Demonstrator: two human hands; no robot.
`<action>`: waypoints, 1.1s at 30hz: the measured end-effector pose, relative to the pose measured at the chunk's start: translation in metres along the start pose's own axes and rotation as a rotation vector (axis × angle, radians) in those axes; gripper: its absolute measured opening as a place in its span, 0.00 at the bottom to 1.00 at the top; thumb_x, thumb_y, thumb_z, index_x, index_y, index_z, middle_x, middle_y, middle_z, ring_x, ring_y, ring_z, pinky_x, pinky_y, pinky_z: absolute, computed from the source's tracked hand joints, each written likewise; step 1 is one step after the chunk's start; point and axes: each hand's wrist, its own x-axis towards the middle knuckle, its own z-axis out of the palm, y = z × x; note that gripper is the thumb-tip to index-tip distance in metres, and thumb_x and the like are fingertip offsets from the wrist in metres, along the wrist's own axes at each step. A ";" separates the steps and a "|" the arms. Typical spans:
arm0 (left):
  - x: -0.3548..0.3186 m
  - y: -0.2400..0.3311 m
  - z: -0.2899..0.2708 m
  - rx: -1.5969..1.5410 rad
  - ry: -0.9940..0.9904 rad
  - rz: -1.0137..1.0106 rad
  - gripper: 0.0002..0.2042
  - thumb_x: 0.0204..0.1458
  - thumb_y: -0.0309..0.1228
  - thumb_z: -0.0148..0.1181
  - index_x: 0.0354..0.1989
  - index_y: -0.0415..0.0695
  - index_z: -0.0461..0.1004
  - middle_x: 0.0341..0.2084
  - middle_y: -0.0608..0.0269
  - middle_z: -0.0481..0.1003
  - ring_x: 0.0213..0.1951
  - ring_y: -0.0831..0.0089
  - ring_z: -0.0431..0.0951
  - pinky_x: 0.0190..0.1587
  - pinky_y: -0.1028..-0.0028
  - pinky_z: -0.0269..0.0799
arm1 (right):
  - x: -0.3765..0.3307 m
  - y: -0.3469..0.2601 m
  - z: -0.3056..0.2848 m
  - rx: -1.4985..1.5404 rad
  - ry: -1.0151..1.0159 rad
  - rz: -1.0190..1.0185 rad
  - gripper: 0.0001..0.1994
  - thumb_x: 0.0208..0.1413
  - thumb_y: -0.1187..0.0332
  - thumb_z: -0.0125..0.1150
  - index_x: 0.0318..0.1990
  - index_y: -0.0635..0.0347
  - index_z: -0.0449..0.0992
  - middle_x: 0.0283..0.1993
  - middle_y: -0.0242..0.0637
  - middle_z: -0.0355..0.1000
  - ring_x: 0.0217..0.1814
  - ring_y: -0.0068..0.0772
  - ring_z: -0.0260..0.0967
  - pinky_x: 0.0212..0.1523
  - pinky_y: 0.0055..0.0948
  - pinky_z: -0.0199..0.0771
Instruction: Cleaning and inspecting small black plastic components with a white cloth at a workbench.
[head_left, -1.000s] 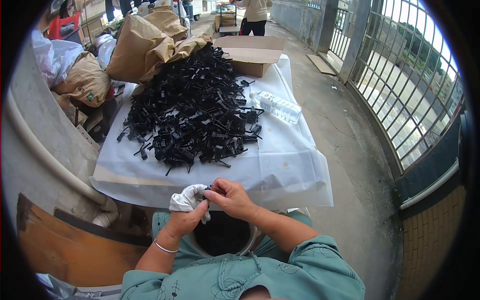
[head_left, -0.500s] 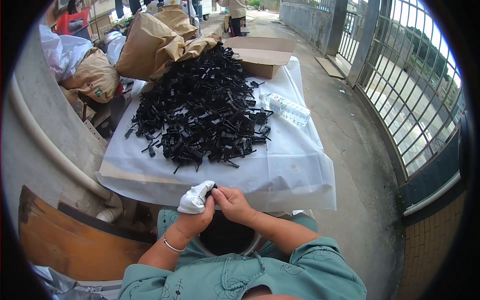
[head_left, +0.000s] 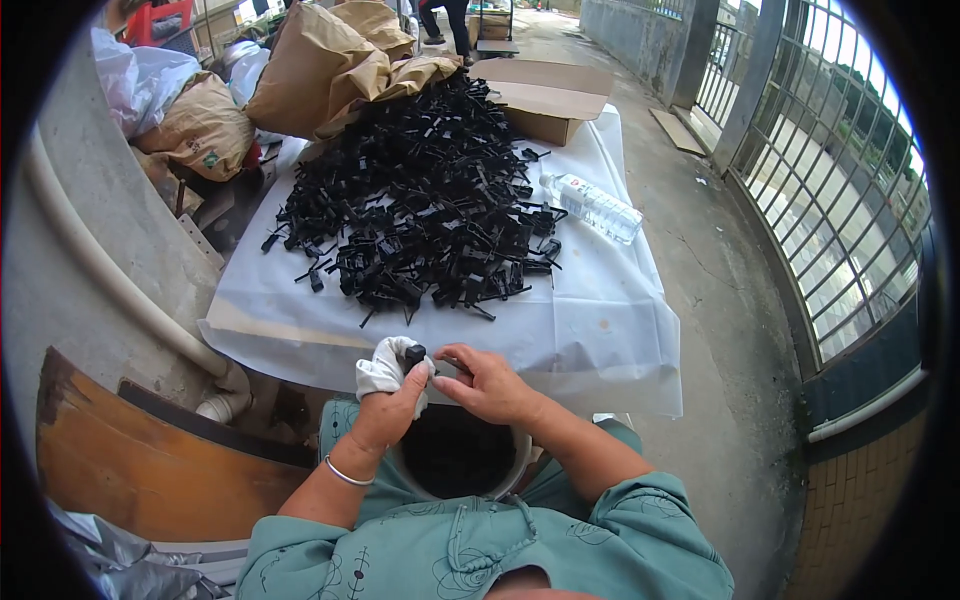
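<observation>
My left hand (head_left: 391,400), with white cloth (head_left: 378,368) over its fingers and a bare thumb, is closed on a small black plastic part (head_left: 414,353). The part's dark end pokes up past the thumb. Just to its right is my right hand (head_left: 490,387), its fingers slightly bent and apart, with nothing visible in them. Below both hands, between my knees, stands a bucket (head_left: 522,455) with a dark inside; its contents are too dark to make out. Ahead on the table lies a large heap of black plastic parts (head_left: 430,200) with thin prongs.
White sheeting (head_left: 600,330) covers the table. A clear water bottle (head_left: 592,208) lies right of the heap, near an open cardboard box (head_left: 545,100). Brown paper sacks (head_left: 310,75) stand behind at the left. A barred fence (head_left: 830,180) runs along the right, and a person (head_left: 447,25) is far ahead.
My right hand has come off the black part and its fingers have spread. The part now shows more in my left hand. The view has shifted slightly, and the person ahead has moved.
</observation>
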 end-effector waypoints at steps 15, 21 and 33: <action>-0.011 0.013 0.004 -0.013 -0.288 -0.165 0.14 0.54 0.25 0.42 0.49 0.40 0.62 0.29 0.70 0.66 0.22 0.87 0.60 0.22 0.85 0.59 | -0.006 0.008 0.008 0.342 0.082 -0.031 0.06 0.50 0.71 0.60 0.33 0.61 0.70 0.21 0.26 0.61 0.22 0.17 0.55 0.23 0.21 0.59; -0.007 0.016 0.008 0.191 -0.120 -0.037 0.11 0.53 0.22 0.43 0.45 0.41 0.63 0.26 0.70 0.65 0.24 0.86 0.61 0.26 0.84 0.62 | -0.006 0.006 0.006 0.209 0.059 -0.098 0.09 0.57 0.67 0.53 0.28 0.62 0.67 0.18 0.31 0.59 0.20 0.23 0.54 0.23 0.25 0.58; 0.002 0.014 0.016 0.320 -0.201 0.017 0.11 0.49 0.21 0.43 0.42 0.37 0.63 0.29 0.55 0.68 0.31 0.66 0.69 0.37 0.72 0.66 | -0.009 0.007 0.008 0.340 0.069 -0.121 0.13 0.59 0.68 0.47 0.24 0.63 0.67 0.18 0.36 0.61 0.20 0.26 0.55 0.24 0.26 0.60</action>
